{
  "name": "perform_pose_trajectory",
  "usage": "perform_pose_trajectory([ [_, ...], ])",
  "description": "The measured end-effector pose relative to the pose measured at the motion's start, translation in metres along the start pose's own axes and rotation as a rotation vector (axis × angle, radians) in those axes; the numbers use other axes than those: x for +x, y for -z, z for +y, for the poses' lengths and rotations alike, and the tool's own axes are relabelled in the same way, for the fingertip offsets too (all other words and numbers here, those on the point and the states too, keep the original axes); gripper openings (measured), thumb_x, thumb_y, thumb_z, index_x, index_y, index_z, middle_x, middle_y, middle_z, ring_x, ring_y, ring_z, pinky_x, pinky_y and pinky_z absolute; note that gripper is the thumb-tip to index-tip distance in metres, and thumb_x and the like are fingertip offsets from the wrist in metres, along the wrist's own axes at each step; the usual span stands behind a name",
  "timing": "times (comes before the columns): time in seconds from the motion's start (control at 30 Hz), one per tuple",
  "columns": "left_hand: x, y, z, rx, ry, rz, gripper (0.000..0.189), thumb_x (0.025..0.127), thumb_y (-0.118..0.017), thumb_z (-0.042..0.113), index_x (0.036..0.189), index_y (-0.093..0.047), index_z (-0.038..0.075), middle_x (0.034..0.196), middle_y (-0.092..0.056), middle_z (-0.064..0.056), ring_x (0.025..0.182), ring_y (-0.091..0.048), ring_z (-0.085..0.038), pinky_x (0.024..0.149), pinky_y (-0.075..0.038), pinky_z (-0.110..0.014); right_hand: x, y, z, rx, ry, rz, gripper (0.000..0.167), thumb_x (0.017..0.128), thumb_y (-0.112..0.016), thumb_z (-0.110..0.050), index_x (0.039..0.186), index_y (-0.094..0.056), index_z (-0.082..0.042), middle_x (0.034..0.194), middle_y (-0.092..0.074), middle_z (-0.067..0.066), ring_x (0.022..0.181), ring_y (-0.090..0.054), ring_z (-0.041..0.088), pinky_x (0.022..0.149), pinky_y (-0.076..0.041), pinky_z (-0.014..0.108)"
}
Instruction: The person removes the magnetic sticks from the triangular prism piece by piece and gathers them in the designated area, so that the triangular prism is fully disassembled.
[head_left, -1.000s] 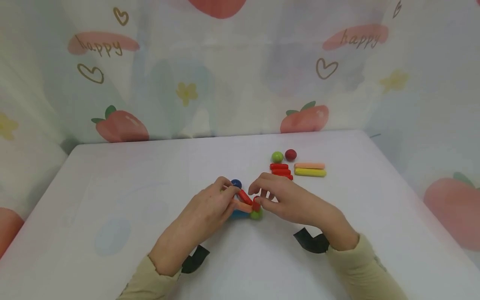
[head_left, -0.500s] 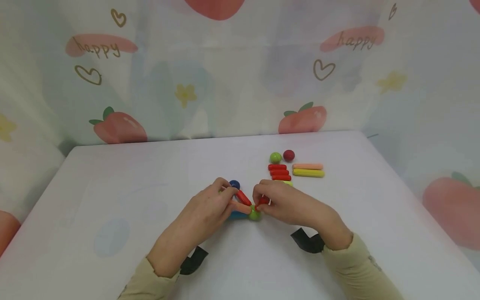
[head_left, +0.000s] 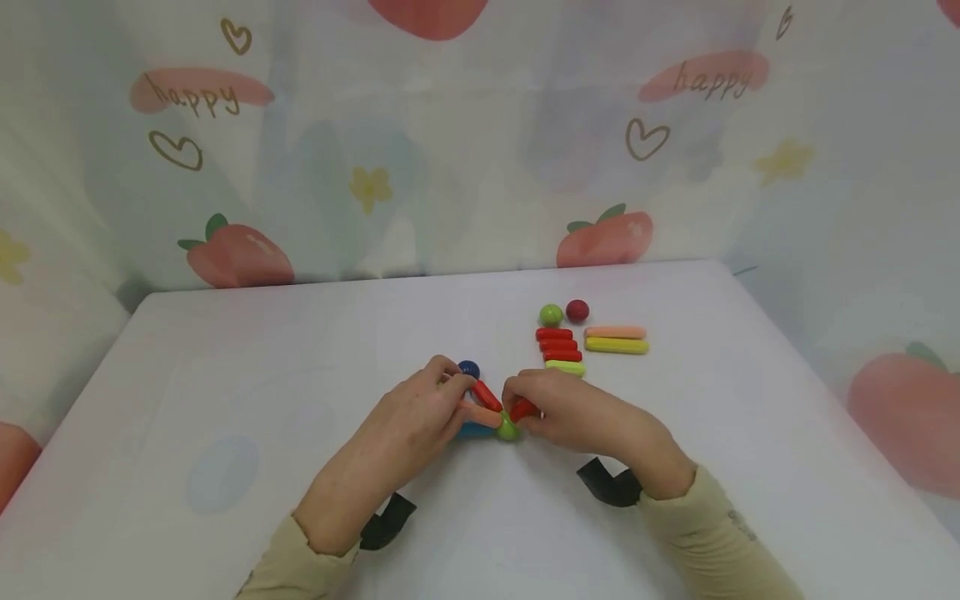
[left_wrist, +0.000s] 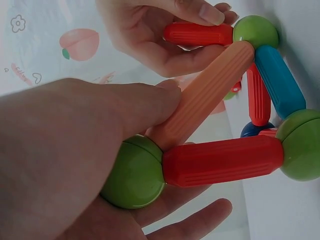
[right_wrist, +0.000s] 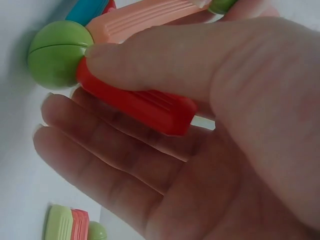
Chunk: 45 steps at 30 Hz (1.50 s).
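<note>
I am watching from far off, and both hands bend over a toy of sticks and balls point(head_left: 481, 413). It is about halfway between the left and right edges of the white worktop point(head_left: 225, 367), well in front of the back edge. The left hand point(head_left: 408, 425) has its back turned up. Its thumb and fingers are close together, pinching the peach stick point(left_wrist: 210, 92) right beside the top green ball point(left_wrist: 132, 172), which sits inside the hand. One finger pokes out, a little bent. The right hand point(head_left: 585, 412) pinches a short red stick point(right_wrist: 137, 102), with just the stick between thumb and finger. Its other fingers spread loosely.

The short red stick's end touches the low green ball point(right_wrist: 60, 55), down by the worktop. I see the peach stick slant up from there to the top ball. It is pale, with little grooves along it. A second red stick point(left_wrist: 222, 161) joins the top ball to a third green ball point(left_wrist: 302, 145), and a blue stick point(left_wrist: 280, 82) goes back to the low one, making a triangle. Another red stick point(left_wrist: 258, 95) runs between the low ball and a dark blue ball point(head_left: 469, 368).

Toward the back right corner lie a loose green ball point(head_left: 551, 315), a dark red ball point(head_left: 577, 311) and a yellow stick point(head_left: 617, 346).
</note>
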<state>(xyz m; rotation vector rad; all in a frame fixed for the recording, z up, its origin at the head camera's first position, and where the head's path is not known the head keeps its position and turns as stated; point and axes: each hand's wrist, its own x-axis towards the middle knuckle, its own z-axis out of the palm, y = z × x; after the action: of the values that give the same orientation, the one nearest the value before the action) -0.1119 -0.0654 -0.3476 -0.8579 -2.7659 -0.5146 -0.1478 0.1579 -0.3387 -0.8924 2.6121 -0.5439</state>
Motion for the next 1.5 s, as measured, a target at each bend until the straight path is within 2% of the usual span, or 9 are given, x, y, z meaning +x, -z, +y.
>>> perform_pose_trajectory([
  [0.13,0.000,-0.001,0.001,-0.007,0.007,-0.013,0.025,0.091,-0.072,0.025,0.111,-0.066,0.010,0.113,-0.062,-0.009,0.078,-0.061,-0.014,0.066,-0.056,-0.024,0.002,-0.004,0.000,-0.019,-0.011,0.008,0.020,0.087,-0.074,-0.007,0.103,-0.066,-0.015,0.090,-0.061,-0.005,0.084,-0.056,0.009,0.075,-0.053,0.020],
  [0.37,0.001,-0.001,0.000,0.003,-0.029,0.040,0.026,0.090,-0.074,0.023,0.110,-0.067,0.008,0.111,-0.062,-0.010,0.078,-0.062,-0.015,0.066,-0.056,-0.024,0.007,-0.007,-0.001,-0.069,-0.017,0.045,0.019,0.085,-0.076,-0.008,0.098,-0.064,-0.014,0.084,-0.061,-0.006,0.077,-0.055,0.009,0.072,-0.052,0.020],
  [0.63,0.001,-0.002,0.000,-0.008,-0.015,0.027,0.026,0.090,-0.073,0.024,0.110,-0.067,0.008,0.110,-0.062,-0.010,0.078,-0.062,-0.014,0.066,-0.056,-0.023,0.010,-0.007,-0.001,-0.062,-0.038,0.017,0.019,0.085,-0.078,-0.012,0.097,-0.064,-0.013,0.078,-0.059,-0.008,0.073,-0.055,0.008,0.068,-0.050,0.019],
  [1.33,0.000,-0.003,-0.001,-0.015,-0.025,0.035,0.026,0.090,-0.073,0.023,0.110,-0.066,0.008,0.112,-0.062,-0.011,0.078,-0.062,-0.014,0.065,-0.056,-0.024,0.007,-0.006,0.008,-0.039,0.047,-0.005,0.018,0.086,-0.077,-0.013,0.101,-0.066,-0.013,0.081,-0.061,-0.007,0.075,-0.055,0.007,0.069,-0.050,0.018],
  [1.5,0.000,-0.002,-0.001,-0.013,-0.021,0.035,0.026,0.090,-0.074,0.022,0.111,-0.066,0.009,0.112,-0.062,-0.011,0.079,-0.063,-0.015,0.068,-0.057,-0.025,0.005,-0.001,0.014,-0.022,0.017,0.011,0.017,0.088,-0.075,-0.012,0.103,-0.067,-0.013,0.084,-0.063,-0.007,0.078,-0.056,0.008,0.072,-0.052,0.020],
])
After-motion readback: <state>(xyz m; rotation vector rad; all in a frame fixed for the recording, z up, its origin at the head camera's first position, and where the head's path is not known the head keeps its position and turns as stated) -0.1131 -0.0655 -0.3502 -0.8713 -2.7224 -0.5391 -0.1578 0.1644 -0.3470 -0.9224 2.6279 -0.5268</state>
